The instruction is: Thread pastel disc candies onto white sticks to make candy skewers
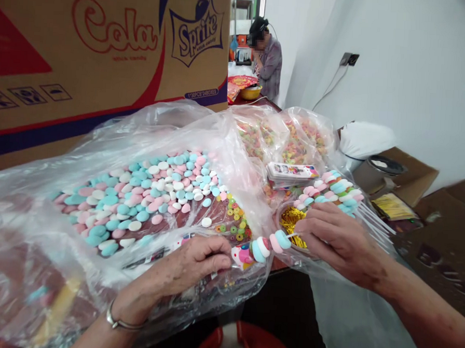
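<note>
Candy stick point(270, 244) lies crosswise between both hands — left hand point(190, 268) pinches its head, right hand point(336, 239) pinches the stem, bundle point(333, 192) tucked behind.

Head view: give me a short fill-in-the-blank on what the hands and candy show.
1. The right hand holds a bundle of candy ____.
2. The left hand wears a ____ at the wrist.
3. The loose candy discs lie on a clear ____ bag.

Missing words: sticks; bracelet; plastic
</note>
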Tool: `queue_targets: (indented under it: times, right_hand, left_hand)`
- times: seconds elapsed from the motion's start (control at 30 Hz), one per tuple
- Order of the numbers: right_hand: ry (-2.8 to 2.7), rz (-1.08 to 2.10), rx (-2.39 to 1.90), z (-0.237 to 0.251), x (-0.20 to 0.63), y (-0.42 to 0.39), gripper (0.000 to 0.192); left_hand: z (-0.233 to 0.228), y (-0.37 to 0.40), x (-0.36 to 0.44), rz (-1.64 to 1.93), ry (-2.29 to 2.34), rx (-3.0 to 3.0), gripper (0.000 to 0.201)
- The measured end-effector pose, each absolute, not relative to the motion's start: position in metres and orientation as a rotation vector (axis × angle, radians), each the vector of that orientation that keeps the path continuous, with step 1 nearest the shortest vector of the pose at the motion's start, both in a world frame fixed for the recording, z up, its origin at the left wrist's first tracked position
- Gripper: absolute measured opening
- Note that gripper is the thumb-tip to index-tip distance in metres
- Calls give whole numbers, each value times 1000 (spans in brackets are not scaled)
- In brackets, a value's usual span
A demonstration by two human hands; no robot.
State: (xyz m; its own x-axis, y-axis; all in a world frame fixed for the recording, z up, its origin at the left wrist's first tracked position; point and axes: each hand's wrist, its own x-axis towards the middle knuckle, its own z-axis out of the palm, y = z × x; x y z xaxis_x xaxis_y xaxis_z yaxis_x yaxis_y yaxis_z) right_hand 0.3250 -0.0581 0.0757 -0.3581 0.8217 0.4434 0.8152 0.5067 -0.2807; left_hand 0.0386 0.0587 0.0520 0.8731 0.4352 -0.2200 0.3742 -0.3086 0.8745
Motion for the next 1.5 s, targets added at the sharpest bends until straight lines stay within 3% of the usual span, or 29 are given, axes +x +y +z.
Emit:
queue_targets:
  times: [0.5, 0.77, 0.97, 1.33, 1.5]
  right_hand:
    - [-2480, 85, -1265, 85, 314, -29, 23]
    - [-2513, 195, -1266, 104, 310, -20, 23]
    - [-2629, 130, -1173, 97, 296, -20, 23]
    - [-2587, 393, -1295, 98, 291, -19, 25]
    - [-2597, 296, -1233, 94, 290, -21, 23]
  left_hand:
    - [48, 24, 56, 63, 676, 1406, 18]
    - [45, 24, 54, 79, 701, 1514, 26]
    - [36, 21, 55, 131, 696, 1603, 11]
    - [33, 18, 57, 63, 665, 1304, 37]
    - [33, 14, 58, 102, 708, 1331, 46]
